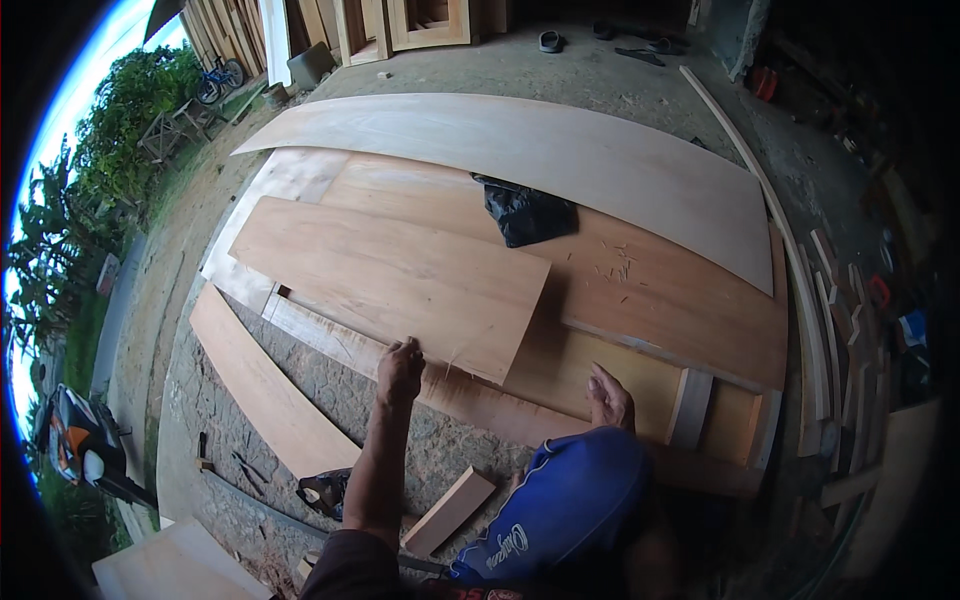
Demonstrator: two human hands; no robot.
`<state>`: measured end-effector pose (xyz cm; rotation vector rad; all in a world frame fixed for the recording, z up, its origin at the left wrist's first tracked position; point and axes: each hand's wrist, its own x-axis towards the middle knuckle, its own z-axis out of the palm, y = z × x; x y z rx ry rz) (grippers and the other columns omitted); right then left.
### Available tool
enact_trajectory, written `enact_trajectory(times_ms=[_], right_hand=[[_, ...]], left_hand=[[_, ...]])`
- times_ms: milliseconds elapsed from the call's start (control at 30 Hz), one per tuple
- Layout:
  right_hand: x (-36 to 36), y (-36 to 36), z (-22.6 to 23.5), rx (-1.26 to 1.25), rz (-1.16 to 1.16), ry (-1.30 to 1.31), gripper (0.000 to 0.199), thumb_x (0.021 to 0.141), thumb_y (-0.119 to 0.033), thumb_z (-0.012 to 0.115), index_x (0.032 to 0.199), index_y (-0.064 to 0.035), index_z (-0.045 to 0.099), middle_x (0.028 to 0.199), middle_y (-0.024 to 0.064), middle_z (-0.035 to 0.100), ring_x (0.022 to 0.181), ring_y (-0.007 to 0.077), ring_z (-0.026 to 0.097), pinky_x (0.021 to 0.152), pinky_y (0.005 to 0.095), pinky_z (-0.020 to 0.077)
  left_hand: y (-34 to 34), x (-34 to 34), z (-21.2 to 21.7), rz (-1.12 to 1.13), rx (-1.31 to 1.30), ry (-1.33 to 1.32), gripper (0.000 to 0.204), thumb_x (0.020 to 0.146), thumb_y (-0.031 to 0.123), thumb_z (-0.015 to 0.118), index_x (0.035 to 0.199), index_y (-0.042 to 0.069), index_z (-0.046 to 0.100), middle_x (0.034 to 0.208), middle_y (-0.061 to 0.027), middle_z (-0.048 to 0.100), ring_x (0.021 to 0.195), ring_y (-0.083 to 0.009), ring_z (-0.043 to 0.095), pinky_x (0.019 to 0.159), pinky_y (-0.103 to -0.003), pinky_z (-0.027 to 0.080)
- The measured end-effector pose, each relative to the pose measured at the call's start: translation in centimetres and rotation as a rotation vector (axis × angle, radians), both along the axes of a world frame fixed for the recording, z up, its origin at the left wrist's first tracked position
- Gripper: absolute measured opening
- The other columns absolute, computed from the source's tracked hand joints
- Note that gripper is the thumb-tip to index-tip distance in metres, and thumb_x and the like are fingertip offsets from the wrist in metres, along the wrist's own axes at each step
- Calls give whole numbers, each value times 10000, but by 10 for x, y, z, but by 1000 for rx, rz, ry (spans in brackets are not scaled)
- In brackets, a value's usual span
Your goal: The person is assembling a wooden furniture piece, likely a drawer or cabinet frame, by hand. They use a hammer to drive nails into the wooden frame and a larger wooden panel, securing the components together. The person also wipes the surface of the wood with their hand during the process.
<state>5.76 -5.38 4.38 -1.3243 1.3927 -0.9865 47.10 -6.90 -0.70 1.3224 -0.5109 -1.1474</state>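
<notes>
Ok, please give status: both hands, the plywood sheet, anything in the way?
Left hand fisted at near edge of plywood sheet. Right hand open, empty, resting on lower board. Black bag lies beyond sheet, apart from it.

We press our left hand [401,366] onto the near edge of a plywood sheet [390,280]. Our right hand [609,398] rests open on the boards beside it. A black bag [525,213] lies beyond.
</notes>
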Motion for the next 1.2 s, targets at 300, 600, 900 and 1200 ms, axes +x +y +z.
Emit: enact_trajectory(times_ms=[300,600,900,1200], right_hand=[[58,-29,-33,77,54,-573,221,965,-164,642,1116,-51,528,1132,75,624,1043,122,574,957,324,450],[-9,-2,-61,81,9,-618,288,979,-169,616,1192,17,563,1064,85,634,952,124,553,873,292,443],[-160,44,-51,151,-304,-129,542,1025,-242,492,1462,65,394,1428,217,487,1297,274,482,1111,382,350],[-247,109,-67,160,-252,293,563,1021,-259,473,1442,111,412,1479,260,451,1377,335,436,1150,397,327]], left_hand=[[77,-162,84,-45,266,363,583,965,554,591,1250,54,496,1110,-122,549,857,-200,630,644,-331,517],[163,-145,27,-444,161,-371,470,1052,430,483,939,18,680,642,7,522,597,-94,472,559,-283,403],[145,3,-16,430,336,-788,666,988,387,561,1457,-54,391,1513,-268,403,1421,-409,364,1180,-421,288],[62,27,-18,585,234,-708,821,952,298,608,1538,-82,178,1585,-291,256,1489,-390,243,1223,-400,203]])
